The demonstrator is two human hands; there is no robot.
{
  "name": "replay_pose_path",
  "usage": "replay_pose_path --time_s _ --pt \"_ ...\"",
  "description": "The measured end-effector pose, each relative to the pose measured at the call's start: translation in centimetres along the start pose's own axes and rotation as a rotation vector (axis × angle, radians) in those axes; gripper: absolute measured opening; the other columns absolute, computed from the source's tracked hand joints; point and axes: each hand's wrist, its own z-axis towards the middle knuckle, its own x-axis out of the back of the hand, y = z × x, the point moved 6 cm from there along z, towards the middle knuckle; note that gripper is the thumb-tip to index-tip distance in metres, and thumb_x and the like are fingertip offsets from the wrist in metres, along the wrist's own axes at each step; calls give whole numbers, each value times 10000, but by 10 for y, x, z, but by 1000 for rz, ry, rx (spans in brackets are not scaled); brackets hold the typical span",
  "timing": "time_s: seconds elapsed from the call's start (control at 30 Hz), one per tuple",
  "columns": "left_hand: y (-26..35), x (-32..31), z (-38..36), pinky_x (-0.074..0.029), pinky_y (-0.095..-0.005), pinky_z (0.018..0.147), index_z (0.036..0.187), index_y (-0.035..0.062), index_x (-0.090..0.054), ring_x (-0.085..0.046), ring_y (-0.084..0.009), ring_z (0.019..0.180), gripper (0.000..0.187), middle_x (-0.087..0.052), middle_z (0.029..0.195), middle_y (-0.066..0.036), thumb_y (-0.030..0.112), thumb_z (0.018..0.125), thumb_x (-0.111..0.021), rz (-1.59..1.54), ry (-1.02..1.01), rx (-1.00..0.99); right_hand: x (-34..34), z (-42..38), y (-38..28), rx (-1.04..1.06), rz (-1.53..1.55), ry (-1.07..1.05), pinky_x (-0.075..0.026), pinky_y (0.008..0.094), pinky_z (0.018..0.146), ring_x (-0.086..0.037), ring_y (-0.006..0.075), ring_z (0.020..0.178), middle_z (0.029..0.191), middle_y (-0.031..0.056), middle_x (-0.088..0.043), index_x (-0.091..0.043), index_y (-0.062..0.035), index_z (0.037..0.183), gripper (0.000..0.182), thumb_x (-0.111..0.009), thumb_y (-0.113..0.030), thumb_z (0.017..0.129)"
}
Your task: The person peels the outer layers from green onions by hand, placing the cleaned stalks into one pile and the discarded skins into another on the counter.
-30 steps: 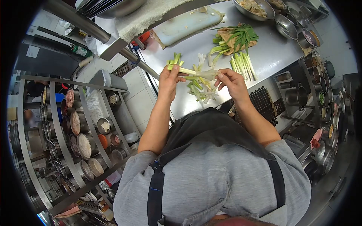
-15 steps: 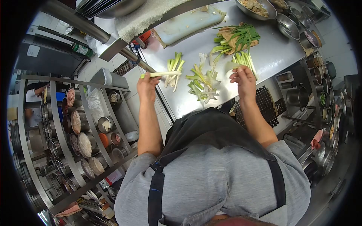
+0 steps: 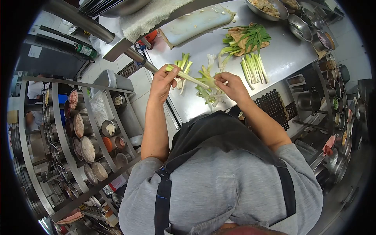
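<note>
My left hand (image 3: 161,83) grips a trimmed spring onion (image 3: 190,77), its white end slanting down toward my right hand. With thumb and fingers pinched, my right hand (image 3: 232,87) holds a thin pale peel (image 3: 208,80) over the loose peelings (image 3: 213,97) in the middle of the steel table. Partly behind the left hand lies a small bunch of trimmed spring onions (image 3: 183,62). On the right is another row of trimmed stalks (image 3: 254,68). Behind it sits a leafy green bunch (image 3: 256,37) on brown paper.
A white cutting board (image 3: 196,25) lies at the back of the steel table (image 3: 291,58). Metal bowls (image 3: 270,8) stand at the back right. A steel post (image 3: 137,58) rises by the table's left edge. A rack (image 3: 74,145) with several pots is at the left.
My right hand has moved left from beside the right-hand row to over the peelings. My left hand has shifted slightly right, and its spring onion now tilts downward.
</note>
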Motion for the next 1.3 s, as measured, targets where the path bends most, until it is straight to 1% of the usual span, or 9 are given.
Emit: replay_pose_path --time_s 0.13,0.2,0.43,0.57,0.63,0.73,0.83,1.13,1.3 --pt "8 -16 4 -369 -185 450 990 -2 -575 -601 -132 639 182 -624 853 -96 154 902 -603 -141 -141 2 -2 0 -43 49 65 -151 -487 318 630 -632 218 675 708 101 -647 -670 -23 968 219 -637 -205 852" --pt "13 -26 6 -375 -184 456 1001 2 -570 -593 -130 637 179 -621 863 -104 148 901 -602 -196 -155 -14 -18 -5 -31 -99 149 -335 -492 300 626 -622 203 661 729 102 -651 -669 -32 1006 246 -628 -230 866" --pt "23 -43 4 -392 -176 481 1065 35 -547 -582 -122 659 202 -616 897 -119 124 894 -607 -309 -257 -61 -27 -10 -22 -375 643 -427 -460 223 562 -569 78 624 688 35 -627 -684 20 919 249 -660 -222 867" --pt "34 -55 0 -389 -183 463 1056 20 -534 -581 -120 627 213 -613 852 -109 138 895 -609 -267 -149 -43 -20 -9 -31 -379 659 -363 -461 260 553 -576 127 596 680 53 -623 -683 9 916 223 -681 -202 842" --pt "23 -50 -1 -383 -193 439 1025 -6 -524 -578 -120 586 229 -601 787 -90 156 892 -615 82 33 168 3 0 -54 39 -6 -87 -458 310 562 -581 209 600 696 92 -610 -682 -9 935 225 -697 -194 810" --pt "11 -52 -2 -376 -202 416 997 -24 -516 -573 -123 549 243 -587 737 -71 171 892 -615 104 104 109 3 -3 -59 188 -186 -14 -442 327 549 -554 211 566 719 111 -593 -672 11 924 214 -696 -166 805" --pt "6 -50 -1 -421 -209 482 1040 -29 -508 -598 -134 627 249 -582 798 -78 164 907 -590 88 88 81 -2 -4 -52 57 -98 -84 -456 378 605 -571 302 659 733 124 -567 -675 -17 916 197 -682 -179 803" --pt "6 -51 0 -493 -261 615 1073 -30 -495 -596 -157 706 225 -571 890 -100 136 931 -546 -61 23 22 2 -4 -65 171 -167 -16 -451 394 622 -555 337 678 754 132 -544 -639 -16 887 125 -618 -134 852" --pt "12 -52 0 -497 -267 622 1086 -18 -493 -598 -160 709 220 -579 914 -100 134 934 -541 -124 -23 -10 5 -2 -58 181 -11 -31 -429 336 549 -544 253 580 717 120 -555 -638 15 937 137 -598 -99 873"
